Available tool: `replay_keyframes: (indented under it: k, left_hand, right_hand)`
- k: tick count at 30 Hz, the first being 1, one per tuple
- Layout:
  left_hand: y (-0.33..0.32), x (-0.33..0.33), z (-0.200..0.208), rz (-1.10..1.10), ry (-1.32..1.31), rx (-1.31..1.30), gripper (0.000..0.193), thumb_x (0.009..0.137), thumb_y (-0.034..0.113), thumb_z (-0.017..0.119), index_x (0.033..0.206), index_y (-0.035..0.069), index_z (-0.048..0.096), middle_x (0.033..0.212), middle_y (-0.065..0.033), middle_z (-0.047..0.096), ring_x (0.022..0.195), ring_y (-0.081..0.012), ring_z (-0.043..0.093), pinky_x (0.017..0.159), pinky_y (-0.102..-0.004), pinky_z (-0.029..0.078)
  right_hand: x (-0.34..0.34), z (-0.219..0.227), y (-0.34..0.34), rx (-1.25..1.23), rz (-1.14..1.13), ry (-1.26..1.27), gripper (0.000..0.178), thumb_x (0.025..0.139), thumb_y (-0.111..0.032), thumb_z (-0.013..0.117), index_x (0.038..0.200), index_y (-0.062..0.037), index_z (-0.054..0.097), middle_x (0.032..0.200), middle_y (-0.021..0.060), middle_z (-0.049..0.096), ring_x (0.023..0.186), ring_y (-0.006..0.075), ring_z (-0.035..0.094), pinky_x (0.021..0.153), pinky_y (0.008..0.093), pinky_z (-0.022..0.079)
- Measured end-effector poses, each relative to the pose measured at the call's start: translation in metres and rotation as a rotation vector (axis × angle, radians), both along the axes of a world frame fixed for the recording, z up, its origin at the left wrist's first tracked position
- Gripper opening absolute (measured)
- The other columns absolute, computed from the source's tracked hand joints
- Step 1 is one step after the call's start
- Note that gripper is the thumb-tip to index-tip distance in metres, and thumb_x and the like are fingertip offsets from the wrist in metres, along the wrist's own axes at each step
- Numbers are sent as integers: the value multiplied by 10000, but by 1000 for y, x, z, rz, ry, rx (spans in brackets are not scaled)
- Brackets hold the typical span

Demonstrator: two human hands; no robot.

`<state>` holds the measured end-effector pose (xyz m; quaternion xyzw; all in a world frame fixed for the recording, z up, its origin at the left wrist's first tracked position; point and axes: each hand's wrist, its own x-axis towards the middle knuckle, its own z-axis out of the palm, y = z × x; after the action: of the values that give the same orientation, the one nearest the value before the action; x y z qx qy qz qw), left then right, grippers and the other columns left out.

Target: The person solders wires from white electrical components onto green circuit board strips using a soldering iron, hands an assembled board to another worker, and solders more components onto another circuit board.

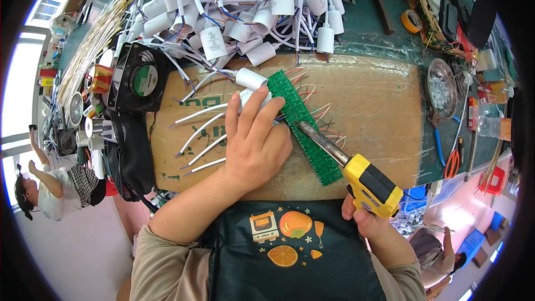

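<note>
My right hand (365, 217) grips a yellow and black soldering gun (370, 184). Its metal tip reaches the middle of a long green circuit board panel (317, 156), which lies slanted on the cardboard. My left hand (256, 145) is curled over a white lamp socket (253, 99) at the panel's left edge, with its index fingertip against the board. The palm side and whatever wire the thumb pinches are hidden. Another white socket (251, 78) lies just beyond the fingers. Several white cables (203, 134) stick out leftward from beneath the hand. Thin red and white wires (320, 112) come off the panel's right side.
A big heap of white sockets (239, 28) with cables fills the far side. A black fan (139, 78) stands left of the cardboard sheet (379, 117). At right are a metal bowl (442, 86), orange-handled scissors (452, 161) and a tape roll (411, 21). Other people are at both sides.
</note>
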<state>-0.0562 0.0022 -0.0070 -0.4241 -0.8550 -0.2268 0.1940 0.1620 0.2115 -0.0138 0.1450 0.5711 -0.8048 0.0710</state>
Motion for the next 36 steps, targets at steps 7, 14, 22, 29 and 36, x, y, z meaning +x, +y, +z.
replay_keyframes:
  k: [7,14,22,29,36]
  left_hand:
    - [1,0,-1,11,-4,1,133,705,60,730,807,73,645,1237,-144,626,1281,-395,536,1148,-566,285]
    - [2,-1,0,8,-24,18,135,688,47,720,793,67,637,1241,-145,625,1281,-398,537,1155,-570,274]
    - [1,-1,0,-6,-9,5,148,673,47,727,790,71,639,1240,-144,623,1284,-398,534,1160,-575,267]
    - [1,0,0,-11,-24,-4,159,667,47,736,795,70,646,1245,-141,621,1293,-402,525,1162,-587,262]
    - [1,0,-1,-9,-16,-5,153,672,50,737,796,70,648,1247,-142,621,1295,-404,523,1159,-591,265]
  right_hand:
    - [-2,5,1,61,21,-53,709,861,-369,776,1373,-2,451,803,80,564,662,169,543,597,317,494]
    - [-5,10,0,24,1,-68,687,858,-378,775,1325,20,466,781,77,562,641,167,539,596,314,487]
    - [-9,14,-3,-18,-37,-102,711,846,-414,788,1307,25,472,753,77,559,629,166,538,588,311,477]
    - [-11,14,-4,52,-53,-65,693,856,-382,778,1323,25,468,751,79,561,620,169,542,581,310,476]
    - [-7,10,-3,12,-28,-52,680,863,-373,767,1329,17,463,755,70,552,623,162,541,579,305,474]
